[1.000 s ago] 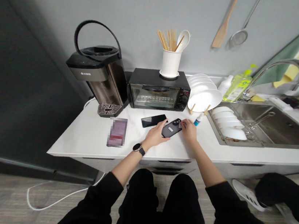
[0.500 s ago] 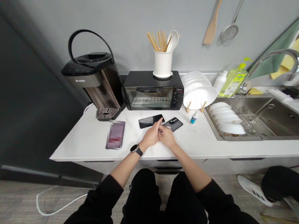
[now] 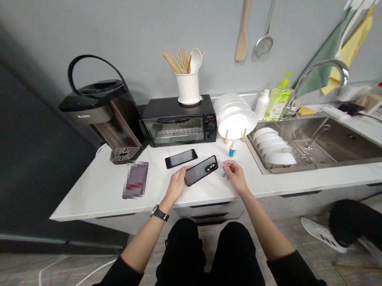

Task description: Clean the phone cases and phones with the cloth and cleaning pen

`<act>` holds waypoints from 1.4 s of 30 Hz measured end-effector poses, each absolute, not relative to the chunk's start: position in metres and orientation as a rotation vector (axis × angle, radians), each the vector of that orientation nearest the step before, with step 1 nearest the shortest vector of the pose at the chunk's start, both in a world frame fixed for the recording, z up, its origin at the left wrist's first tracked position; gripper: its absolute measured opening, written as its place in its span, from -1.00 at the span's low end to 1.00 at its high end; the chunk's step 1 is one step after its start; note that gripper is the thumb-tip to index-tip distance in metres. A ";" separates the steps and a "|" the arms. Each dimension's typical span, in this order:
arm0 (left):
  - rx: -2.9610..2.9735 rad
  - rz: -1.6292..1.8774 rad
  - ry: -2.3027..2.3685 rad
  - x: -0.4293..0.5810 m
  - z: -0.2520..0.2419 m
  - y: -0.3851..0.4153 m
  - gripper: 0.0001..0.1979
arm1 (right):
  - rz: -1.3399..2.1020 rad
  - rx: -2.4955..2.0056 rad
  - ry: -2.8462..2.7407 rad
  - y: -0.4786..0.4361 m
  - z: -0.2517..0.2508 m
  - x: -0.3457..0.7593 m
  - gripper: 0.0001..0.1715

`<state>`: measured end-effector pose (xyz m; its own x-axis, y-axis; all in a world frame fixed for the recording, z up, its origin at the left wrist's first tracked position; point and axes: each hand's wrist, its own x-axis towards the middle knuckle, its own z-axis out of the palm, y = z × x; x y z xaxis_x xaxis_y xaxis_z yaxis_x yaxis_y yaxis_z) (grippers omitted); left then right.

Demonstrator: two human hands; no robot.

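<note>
My left hand (image 3: 175, 184) grips a dark phone (image 3: 198, 172) by its left end. The phone lies tilted low over the counter, its back up, with the camera bump at the far right corner. To the right of it, my right hand (image 3: 237, 176) is closed, fingertips together at a small shiny, whitish thing (image 3: 224, 171) too small to name. Behind the held phone, another phone (image 3: 181, 159) rests face up on the counter. A little white bottle with a blue label (image 3: 233, 149) stands beyond my right hand.
At the back are a black dispenser (image 3: 106, 108), a toaster oven (image 3: 181, 125) and plates in a rack (image 3: 237, 123). A pixelated flat item (image 3: 136, 180) lies left. Bowls (image 3: 271, 145) sit in the sink (image 3: 368, 159). Another person's leg (image 3: 359, 226) shows at right.
My hands were together over the phone; now they are apart. The left has taken hold of the phone and turned it, while the right has moved away to the right. The view has shifted right.
</note>
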<state>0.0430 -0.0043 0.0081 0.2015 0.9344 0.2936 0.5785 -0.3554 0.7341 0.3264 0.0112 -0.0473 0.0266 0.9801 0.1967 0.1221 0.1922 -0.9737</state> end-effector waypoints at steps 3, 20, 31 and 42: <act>2.030 0.952 1.504 0.041 0.009 -0.007 -0.44 | 1.014 -1.140 -1.433 0.008 -0.048 0.319 -0.54; 2.350 0.694 1.511 0.001 0.027 0.089 -0.54 | 0.957 -1.094 -1.449 0.000 -0.033 0.308 -0.64; 1.602 0.914 0.995 0.015 0.048 0.071 -0.31 | 0.833 -1.015 -1.252 0.016 0.010 0.291 -0.59; 0.339 0.754 0.521 0.061 0.046 0.089 -0.42 | 0.505 -0.927 -1.481 0.123 0.050 0.244 -0.79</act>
